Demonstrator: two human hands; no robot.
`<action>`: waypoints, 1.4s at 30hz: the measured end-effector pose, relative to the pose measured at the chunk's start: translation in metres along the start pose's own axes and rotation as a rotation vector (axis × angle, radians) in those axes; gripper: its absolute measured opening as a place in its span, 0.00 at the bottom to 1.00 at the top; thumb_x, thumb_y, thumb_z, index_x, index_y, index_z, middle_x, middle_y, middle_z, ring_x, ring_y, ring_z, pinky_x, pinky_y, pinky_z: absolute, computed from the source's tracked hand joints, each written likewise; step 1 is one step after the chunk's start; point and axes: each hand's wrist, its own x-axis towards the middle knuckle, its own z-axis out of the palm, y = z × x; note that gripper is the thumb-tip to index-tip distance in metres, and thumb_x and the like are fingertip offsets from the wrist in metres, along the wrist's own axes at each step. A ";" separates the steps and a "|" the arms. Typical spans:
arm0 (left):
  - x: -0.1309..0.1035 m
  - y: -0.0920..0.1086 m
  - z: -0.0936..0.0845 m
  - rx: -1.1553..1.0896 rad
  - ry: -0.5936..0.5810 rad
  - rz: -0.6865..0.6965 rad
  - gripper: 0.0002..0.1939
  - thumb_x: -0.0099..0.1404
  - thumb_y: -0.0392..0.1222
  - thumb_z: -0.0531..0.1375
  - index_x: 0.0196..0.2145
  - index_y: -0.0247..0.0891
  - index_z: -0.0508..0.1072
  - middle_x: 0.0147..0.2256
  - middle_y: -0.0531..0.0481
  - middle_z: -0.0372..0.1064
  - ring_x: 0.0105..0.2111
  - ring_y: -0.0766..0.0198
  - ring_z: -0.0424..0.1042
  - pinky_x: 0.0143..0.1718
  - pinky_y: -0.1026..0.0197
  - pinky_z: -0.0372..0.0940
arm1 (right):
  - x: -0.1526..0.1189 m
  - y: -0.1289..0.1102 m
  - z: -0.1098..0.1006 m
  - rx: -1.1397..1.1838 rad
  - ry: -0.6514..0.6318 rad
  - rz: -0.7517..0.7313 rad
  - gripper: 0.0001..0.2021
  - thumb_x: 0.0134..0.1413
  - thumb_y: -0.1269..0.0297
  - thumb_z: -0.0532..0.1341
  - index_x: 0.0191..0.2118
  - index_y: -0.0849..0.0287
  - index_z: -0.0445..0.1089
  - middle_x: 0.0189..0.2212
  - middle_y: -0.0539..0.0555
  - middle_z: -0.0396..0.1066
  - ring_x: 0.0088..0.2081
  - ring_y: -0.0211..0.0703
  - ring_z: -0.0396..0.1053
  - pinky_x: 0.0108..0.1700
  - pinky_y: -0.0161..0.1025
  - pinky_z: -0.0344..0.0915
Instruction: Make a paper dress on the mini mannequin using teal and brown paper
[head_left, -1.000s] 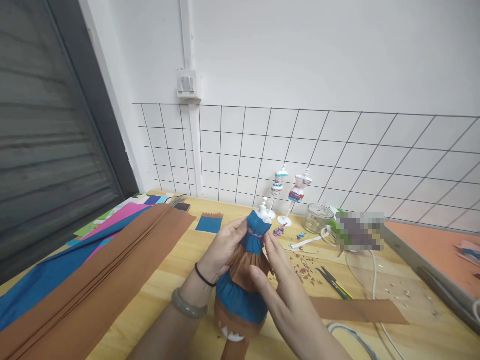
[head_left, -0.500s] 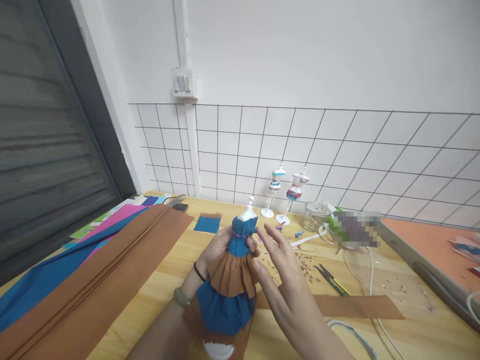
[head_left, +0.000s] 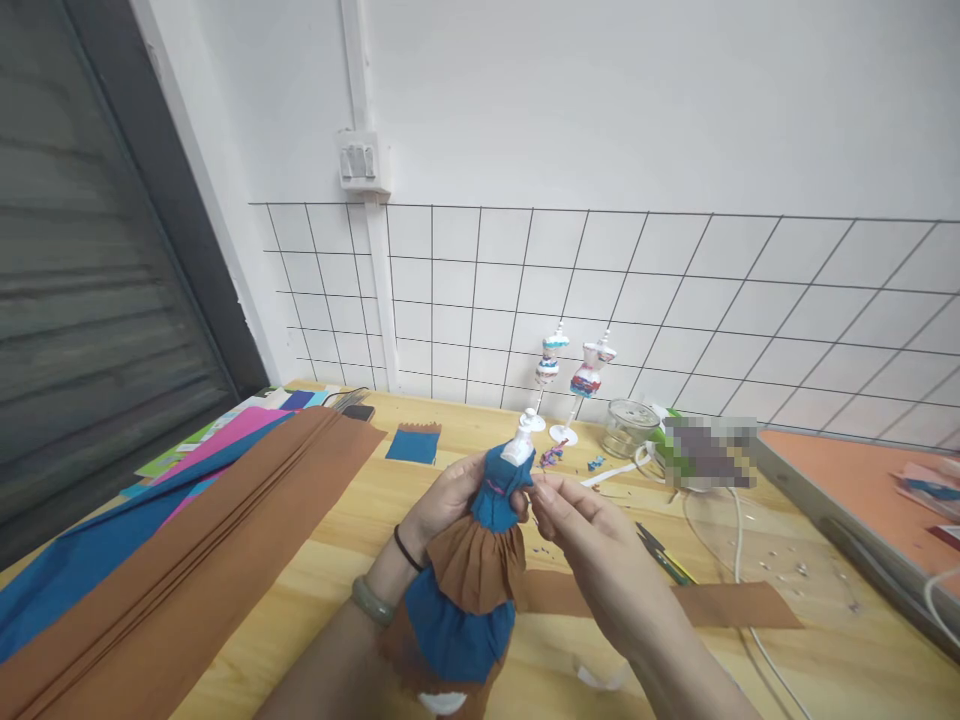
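A small white dress form (head_left: 519,447) wears a crinkled paper-like dress with a blue bodice (head_left: 498,500) and brown and blue skirt tiers (head_left: 480,570). It leans slightly to the right, off the table. My left hand (head_left: 454,500) is closed around its back and waist, thumb and fingertips partly hidden behind the bodice. With thumb and forefinger together, my right hand (head_left: 577,515) pinches the right edge of the blue bodice near the chest. Below the hem, part of the white base (head_left: 442,702) shows.
Brown sheets (head_left: 247,520) and blue sheets (head_left: 67,555) lie at left. Behind stand two decorated mini dress forms (head_left: 553,355) and a glass jar (head_left: 630,425). Small scissors (head_left: 664,555), a brown strip (head_left: 739,604), a white cable (head_left: 739,540) and paper scraps (head_left: 553,455) lie at right.
My right hand has gone from spread fingers beside the dress form to a pinch on the bodice's edge. The dress form has shifted slightly right and leans more.
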 end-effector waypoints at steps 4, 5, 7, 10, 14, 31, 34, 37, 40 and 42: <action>0.000 0.000 0.000 0.042 0.016 -0.005 0.15 0.55 0.51 0.65 0.30 0.34 0.77 0.25 0.47 0.72 0.25 0.64 0.68 0.30 0.64 0.62 | 0.003 0.003 0.000 0.101 -0.019 0.064 0.15 0.51 0.51 0.63 0.25 0.58 0.68 0.23 0.48 0.63 0.28 0.38 0.56 0.33 0.35 0.51; 0.000 0.000 0.000 0.048 0.011 -0.008 0.15 0.55 0.51 0.65 0.30 0.34 0.77 0.25 0.47 0.72 0.25 0.64 0.68 0.30 0.64 0.62 | 0.003 0.003 -0.001 0.130 -0.021 0.077 0.16 0.50 0.50 0.63 0.24 0.58 0.67 0.23 0.48 0.63 0.27 0.37 0.54 0.32 0.35 0.51; 0.000 0.000 -0.002 0.045 -0.003 -0.012 0.15 0.55 0.51 0.65 0.32 0.34 0.78 0.25 0.47 0.72 0.24 0.64 0.68 0.30 0.64 0.62 | 0.003 0.003 -0.001 0.185 -0.034 0.097 0.16 0.48 0.50 0.64 0.23 0.58 0.67 0.23 0.48 0.63 0.26 0.37 0.53 0.32 0.35 0.50; 0.000 0.000 -0.002 0.046 -0.005 -0.002 0.16 0.54 0.52 0.65 0.32 0.34 0.77 0.25 0.48 0.72 0.25 0.64 0.68 0.30 0.64 0.63 | 0.001 0.002 -0.002 0.205 -0.032 0.100 0.16 0.47 0.51 0.66 0.23 0.58 0.68 0.22 0.47 0.63 0.28 0.37 0.55 0.33 0.35 0.50; -0.001 0.002 0.002 0.044 0.018 -0.005 0.18 0.54 0.53 0.65 0.31 0.34 0.77 0.25 0.48 0.71 0.25 0.64 0.68 0.30 0.65 0.62 | 0.000 0.001 0.000 0.194 -0.032 0.106 0.14 0.46 0.52 0.67 0.24 0.59 0.70 0.21 0.46 0.61 0.28 0.37 0.54 0.33 0.34 0.50; -0.004 0.000 0.001 0.046 0.032 0.012 0.17 0.55 0.53 0.64 0.32 0.35 0.78 0.28 0.46 0.73 0.27 0.62 0.69 0.32 0.62 0.62 | 0.003 -0.002 -0.003 0.131 -0.066 0.098 0.17 0.43 0.49 0.67 0.25 0.60 0.71 0.19 0.46 0.60 0.22 0.33 0.49 0.27 0.33 0.48; -0.004 -0.001 0.000 0.028 0.023 -0.005 0.17 0.55 0.54 0.64 0.30 0.35 0.77 0.25 0.47 0.72 0.25 0.63 0.68 0.30 0.62 0.62 | 0.004 -0.002 -0.003 0.170 -0.080 0.100 0.17 0.45 0.49 0.66 0.23 0.60 0.70 0.18 0.45 0.57 0.21 0.32 0.44 0.25 0.33 0.43; -0.004 -0.001 0.001 0.004 0.038 0.010 0.16 0.53 0.52 0.66 0.30 0.34 0.78 0.27 0.48 0.72 0.25 0.65 0.67 0.31 0.64 0.62 | 0.003 0.000 -0.001 0.177 -0.085 0.117 0.16 0.44 0.50 0.67 0.24 0.60 0.69 0.19 0.45 0.59 0.22 0.32 0.46 0.26 0.33 0.45; -0.005 0.000 0.004 -0.030 0.066 0.006 0.15 0.53 0.50 0.67 0.31 0.34 0.78 0.27 0.48 0.72 0.25 0.66 0.67 0.30 0.65 0.61 | 0.001 0.002 0.001 0.132 -0.068 0.110 0.16 0.45 0.50 0.67 0.25 0.59 0.71 0.21 0.46 0.62 0.23 0.33 0.50 0.27 0.32 0.49; -0.005 0.001 0.006 -0.031 0.071 -0.015 0.14 0.53 0.49 0.67 0.29 0.34 0.77 0.26 0.48 0.71 0.25 0.66 0.66 0.29 0.65 0.61 | 0.001 0.002 0.003 0.088 -0.053 0.080 0.15 0.46 0.50 0.66 0.26 0.59 0.72 0.22 0.47 0.66 0.24 0.34 0.56 0.30 0.33 0.54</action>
